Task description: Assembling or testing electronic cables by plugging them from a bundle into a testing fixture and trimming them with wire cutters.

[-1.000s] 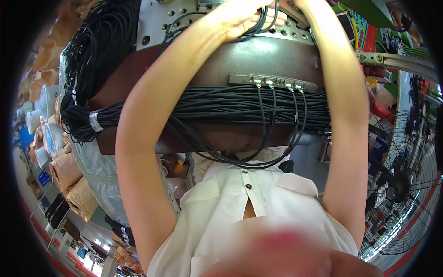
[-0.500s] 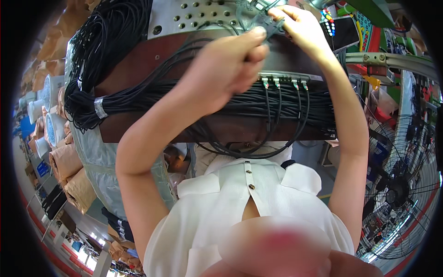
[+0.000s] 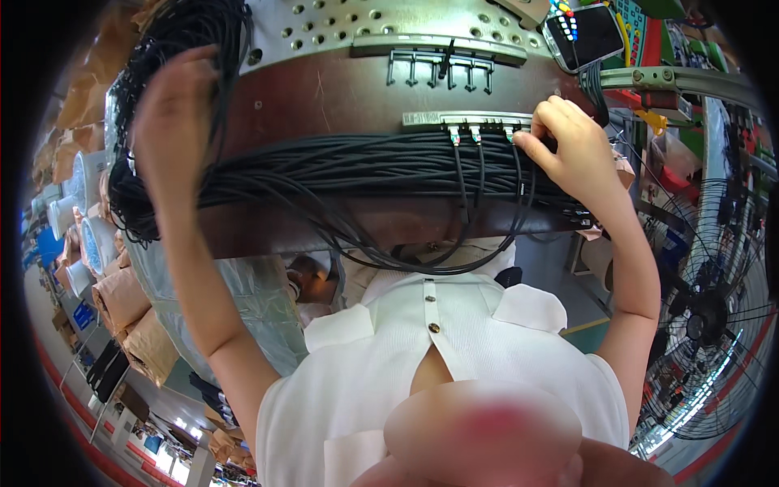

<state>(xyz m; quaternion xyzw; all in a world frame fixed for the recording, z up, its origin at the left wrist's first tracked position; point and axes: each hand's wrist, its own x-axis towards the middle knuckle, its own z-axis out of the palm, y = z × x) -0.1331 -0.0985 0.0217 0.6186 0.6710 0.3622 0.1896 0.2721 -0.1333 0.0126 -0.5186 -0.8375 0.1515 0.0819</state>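
Observation:
My left hand (image 3: 177, 118), smeared by motion, is over the black cable bundle (image 3: 191, 28) at the far left; its finger state is unclear. My right hand (image 3: 576, 146) has thumb and forefinger closed together at the right end of a slim metal holder strip (image 3: 422, 119). Several black cables with small light-coloured connectors (image 3: 475, 136) stand in a row along that strip. The rightmost cable (image 3: 529, 185) runs up under my right fingers, which hide its connector. Behind, a black comb-shaped plastic piece (image 3: 442, 69) with several short prongs lies against a metal bar (image 3: 495, 53).
Many black cables (image 3: 324, 166) lie lengthwise along the dark red-brown bench (image 3: 316, 89). A perforated metal plate (image 3: 333, 24) spans the back, with a phone (image 3: 584, 39) to its right. A large caged fan (image 3: 702, 316) stands at right; brown paper-wrapped rolls (image 3: 126, 288) are at left.
My hands have parted from the dark plastic piece they worked on at the back. The left swung out to the left cable bundle; the right came down to the connector strip.

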